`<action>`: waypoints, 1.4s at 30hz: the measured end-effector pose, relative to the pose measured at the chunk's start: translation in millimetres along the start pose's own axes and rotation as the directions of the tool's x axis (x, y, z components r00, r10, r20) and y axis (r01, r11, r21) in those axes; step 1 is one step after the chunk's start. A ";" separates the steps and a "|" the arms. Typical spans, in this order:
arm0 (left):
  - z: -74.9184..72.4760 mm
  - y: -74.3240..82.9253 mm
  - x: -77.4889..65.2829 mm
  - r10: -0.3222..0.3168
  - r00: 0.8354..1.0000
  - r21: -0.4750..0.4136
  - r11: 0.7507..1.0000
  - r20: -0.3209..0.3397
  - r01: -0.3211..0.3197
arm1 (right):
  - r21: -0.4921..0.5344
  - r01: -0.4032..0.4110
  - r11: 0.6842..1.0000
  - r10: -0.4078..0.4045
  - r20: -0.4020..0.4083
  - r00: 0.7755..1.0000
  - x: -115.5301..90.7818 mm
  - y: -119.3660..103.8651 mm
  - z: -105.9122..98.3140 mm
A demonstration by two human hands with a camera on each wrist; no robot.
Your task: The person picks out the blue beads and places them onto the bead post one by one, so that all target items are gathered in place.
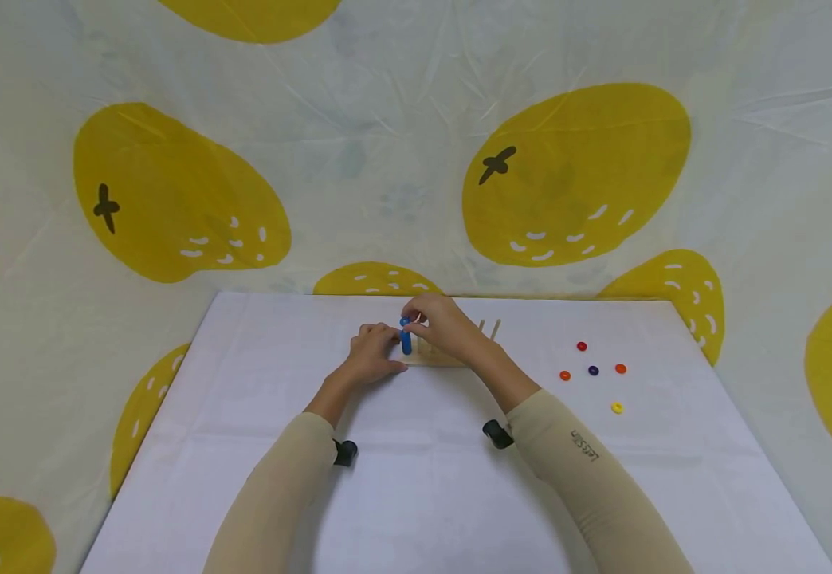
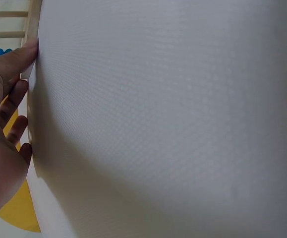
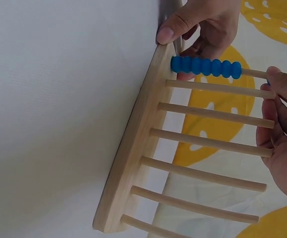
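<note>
A wooden rack [image 3: 133, 131] with a row of upright pegs stands on the table. On its leftmost peg sits a stack of several blue beads [image 3: 206, 67]. My left hand [image 1: 371, 355] grips the left end of the rack's base, thumb [image 3: 167, 33] on the front edge and the other fingers behind. Over that same peg, my right hand [image 1: 445, 325] pinches another blue bead [image 1: 405, 321] at the peg's top, mostly hidden by the fingertips in the right wrist view. The other pegs are bare, some passing near the right fingers.
To the right on the white-covered table [image 1: 416, 494] lie loose beads: a red one [image 1: 582, 346], orange ones [image 1: 565, 375], a dark purple one [image 1: 593, 371] and a yellow one [image 1: 617, 408]. A patterned cloth [image 1: 387, 159] hangs behind the table.
</note>
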State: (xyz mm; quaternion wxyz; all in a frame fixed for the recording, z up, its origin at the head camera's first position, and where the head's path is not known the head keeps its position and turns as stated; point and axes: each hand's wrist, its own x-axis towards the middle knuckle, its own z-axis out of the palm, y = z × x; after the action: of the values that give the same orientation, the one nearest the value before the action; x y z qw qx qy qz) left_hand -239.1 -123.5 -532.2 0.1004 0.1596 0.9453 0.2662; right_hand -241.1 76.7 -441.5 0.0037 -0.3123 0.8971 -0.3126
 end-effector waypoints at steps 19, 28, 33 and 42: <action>-1.8 2.8 -2.8 -0.008 1.000 -0.012 1.000 -0.005 0.008 | -0.012 -0.014 1.000 0.014 -0.008 1.000 -0.8 0.3 0.9; 0.7 -0.2 -4.8 -0.008 1.000 0.009 1.000 -0.007 0.008 | -0.020 -0.020 1.000 0.020 0.010 1.000 -2.8 -1.2 0.4; 1.1 -0.9 -4.6 -0.002 1.000 0.001 1.000 -0.012 0.002 | -0.036 -0.043 0.998 0.043 0.005 0.999 -4.4 -0.3 -3.9; 1.8 -0.9 -0.2 0.010 1.000 0.004 1.000 -0.012 -0.010 | -0.021 -0.050 0.999 0.050 -0.012 0.999 -7.6 -1.7 -15.3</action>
State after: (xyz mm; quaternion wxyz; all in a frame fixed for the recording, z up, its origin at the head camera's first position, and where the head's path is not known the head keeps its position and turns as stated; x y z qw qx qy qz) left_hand -238.7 -123.4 -534.3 0.0930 0.1630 0.9456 0.2659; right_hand -237.1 88.5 -429.6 0.0029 -0.2878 0.9079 -0.3049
